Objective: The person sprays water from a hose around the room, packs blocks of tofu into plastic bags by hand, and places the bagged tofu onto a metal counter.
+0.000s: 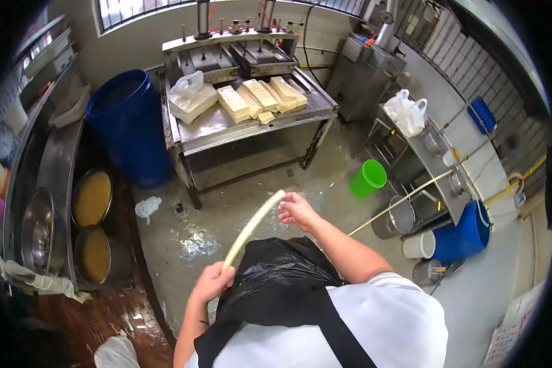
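Floor: I see a wet grey floor (190,236) across the middle of the frame, with shiny spots on it.
Table: A big metal table (193,132) stands at the top middle, with pale blocks (260,95) on it. Some blocks lean on each other, and a bag (189,84) sits on the left one.
Barrel: A tall blue barrel (122,144) stands at the upper left, just beside the table.
Person: At the bottom middle, someone wears a white shirt (392,319) and a black apron (276,306).
Pots: Two round pots (120,260) sit at the left, one above the other in the frame. Both have yellow stuff (93,199) in them.
Bucket: A green bucket (363,183) is on the floor, right of the middle.
Strip: A long, pale, bent strip (249,230) is in the middle of the frame, slanting up to the right.
Left hand: The left hand (212,282) is closed around the strip's low end.
Right hand: The right hand (297,211) is at the strip's top end, fingers a bit curled. I can't tell if it grips the strip or only sits beside it.
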{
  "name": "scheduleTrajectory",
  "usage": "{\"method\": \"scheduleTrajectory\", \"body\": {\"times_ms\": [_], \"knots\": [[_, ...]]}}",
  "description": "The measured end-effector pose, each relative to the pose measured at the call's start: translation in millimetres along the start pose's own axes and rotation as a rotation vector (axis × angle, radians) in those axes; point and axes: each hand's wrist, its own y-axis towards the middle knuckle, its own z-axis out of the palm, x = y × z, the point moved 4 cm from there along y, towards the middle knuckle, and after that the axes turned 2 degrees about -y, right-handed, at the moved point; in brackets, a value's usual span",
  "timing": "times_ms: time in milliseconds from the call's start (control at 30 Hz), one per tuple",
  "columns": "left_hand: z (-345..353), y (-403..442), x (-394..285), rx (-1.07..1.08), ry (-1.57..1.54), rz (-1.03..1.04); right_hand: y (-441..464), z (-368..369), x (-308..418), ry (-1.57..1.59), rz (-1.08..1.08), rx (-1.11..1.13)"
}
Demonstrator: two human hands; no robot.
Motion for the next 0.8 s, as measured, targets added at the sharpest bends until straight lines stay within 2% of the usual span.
{"method": "scheduleTrajectory", "body": {"times_ms": [33, 100, 167, 233, 333, 367, 433, 500, 567, 633, 700, 800], "knots": [[-4.2, -1.9, -7.4, 0.009, 0.023, -0.001, -2.5, -3.0, 3.1, -0.025, 0.002, -0.008], [-29.9, -2.9, -28.7, -0.328, 0.168, 0.132, 0.5, -14.6, 2.5, -0.009, -0.033, -0.026], [-46.9, -3.6, -68.3, -0.424, 0.26, 0.28, 6.0, -28.5, 7.8, -0.05, -0.028, -0.016], [-46.5, -12.7, -131.6, -0.495, 0.419, 0.418, 11.8, -44.0, 19.4, -0.041, -0.044, -0.031], [-39.7, -5.0, -193.1, -0.448, 0.523, 0.513, 33.7, -73.5, 41.8, 0.029, -0.1, -0.071], [-37.2, 3.2, -207.6, -0.452, 0.524, 0.491, 45.1, -86.2, 50.0, 0.088, -0.145, -0.099], [-15.6, 26.0, -232.9, -0.299, 0.788, 0.476, 76.7, -112.9, 59.5, 0.2, -0.179, -0.12], [-2.3, 65.4, -229.7, -0.179, 0.855, 0.39, 103.3, -129.2, 71.5, 0.335, -0.208, -0.18], [5.4, 110.6, -210.0, -0.095, 0.961, 0.299, 131.1, -139.8, 79.0, 0.35, -0.14, -0.192], [9.0, 156.9, -190.2, -0.026, 0.997, 0.169, 185.0, -155.6, 50.7, 0.385, -0.038, -0.172], [1.9, 199.0, -166.1, -0.039, 0.982, 0.126, 228.6, -165.2, 17.6, 0.385, 0.114, -0.091], [-13.4, 242.7, -145.1, -0.076, 0.922, 0.016, 269.9, -146.1, -1.2, 0.221, 0.204, -0.08]]}}
